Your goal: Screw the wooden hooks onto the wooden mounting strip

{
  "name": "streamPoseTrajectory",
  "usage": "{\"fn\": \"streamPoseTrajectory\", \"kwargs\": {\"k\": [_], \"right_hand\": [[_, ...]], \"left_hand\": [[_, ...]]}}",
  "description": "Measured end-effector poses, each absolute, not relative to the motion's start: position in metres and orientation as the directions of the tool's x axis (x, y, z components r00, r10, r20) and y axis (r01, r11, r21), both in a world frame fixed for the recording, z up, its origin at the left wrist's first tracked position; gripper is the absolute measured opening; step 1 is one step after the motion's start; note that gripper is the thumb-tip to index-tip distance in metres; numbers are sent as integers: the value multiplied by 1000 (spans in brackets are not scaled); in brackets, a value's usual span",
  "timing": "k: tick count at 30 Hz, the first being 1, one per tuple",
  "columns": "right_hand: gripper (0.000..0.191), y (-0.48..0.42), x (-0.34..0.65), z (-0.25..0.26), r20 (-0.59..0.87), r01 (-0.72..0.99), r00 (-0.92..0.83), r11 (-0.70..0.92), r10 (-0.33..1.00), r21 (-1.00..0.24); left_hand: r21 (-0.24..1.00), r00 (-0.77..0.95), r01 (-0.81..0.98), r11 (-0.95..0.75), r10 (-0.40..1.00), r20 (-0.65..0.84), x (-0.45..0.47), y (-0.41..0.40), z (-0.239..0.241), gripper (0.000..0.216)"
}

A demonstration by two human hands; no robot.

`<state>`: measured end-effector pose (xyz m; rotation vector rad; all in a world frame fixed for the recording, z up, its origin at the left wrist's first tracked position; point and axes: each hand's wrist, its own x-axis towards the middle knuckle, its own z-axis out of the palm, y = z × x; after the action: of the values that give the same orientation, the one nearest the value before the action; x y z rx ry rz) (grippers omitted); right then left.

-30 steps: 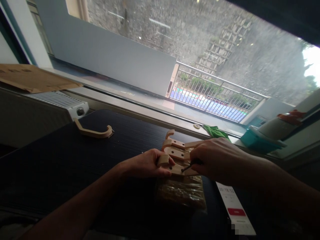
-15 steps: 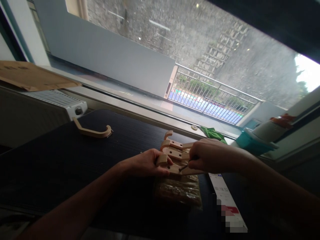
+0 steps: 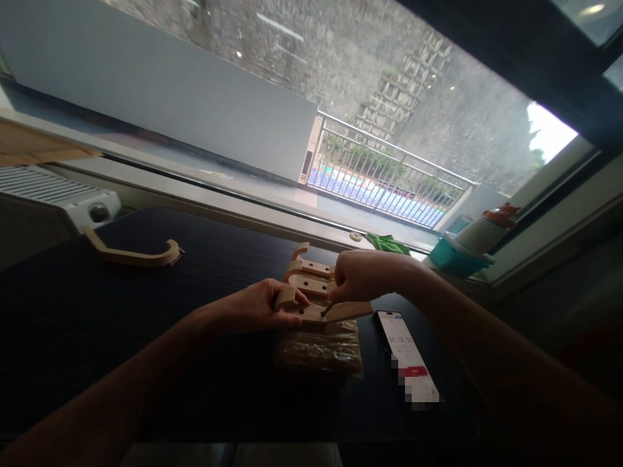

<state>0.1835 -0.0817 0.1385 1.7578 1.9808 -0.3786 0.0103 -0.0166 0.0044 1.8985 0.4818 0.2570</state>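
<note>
My left hand [image 3: 248, 307] is closed around the curved end of the nearest pale wooden hook [image 3: 346, 314], steadying it. My right hand [image 3: 363, 272] is a fist around a thin metal driver [image 3: 328, 309]; its handle is hidden in the fist. The tip meets one of the dark holes in the flat part of that hook. Two similar wooden hooks [image 3: 315, 285] lie side by side just behind, partly covered by my right hand. Beneath them is a block wrapped in clear plastic [image 3: 318, 347].
Another wooden hook [image 3: 139, 257] lies apart on the dark table [image 3: 219, 250], at the left. A phone [image 3: 406, 353] showing a timer rests at the right. Along the window sill are a tape roll [image 3: 355, 237], a green cloth [image 3: 388, 244] and a teal container [image 3: 457, 256]. A radiator [image 3: 92, 206] stands at left.
The whole view has shifted, so everything appears further left and slightly higher. More of the phone shows. My right fist sits more upright over the hook, with the driver tip still at the hole.
</note>
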Motion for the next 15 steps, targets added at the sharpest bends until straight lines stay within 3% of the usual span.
{"fn": "streamPoseTrajectory", "kwargs": {"k": [4,6,10,15], "right_hand": [[35,-119,198,135,-326,971,-206,234,923,48],[35,-137,208,138,-247,983,-158,176,956,52],[33,-155,221,150,-218,997,-69,64,973,-33],[28,-150,212,146,-181,986,-148,159,972,47]], "left_hand": [[934,892,196,-297,450,-44,10,-17,3,43],[933,886,207,-295,462,-51,10,-17,3,43],[922,882,239,-304,465,-75,10,-16,4,44],[918,875,274,-285,470,-115,12,-10,-1,44]]}}
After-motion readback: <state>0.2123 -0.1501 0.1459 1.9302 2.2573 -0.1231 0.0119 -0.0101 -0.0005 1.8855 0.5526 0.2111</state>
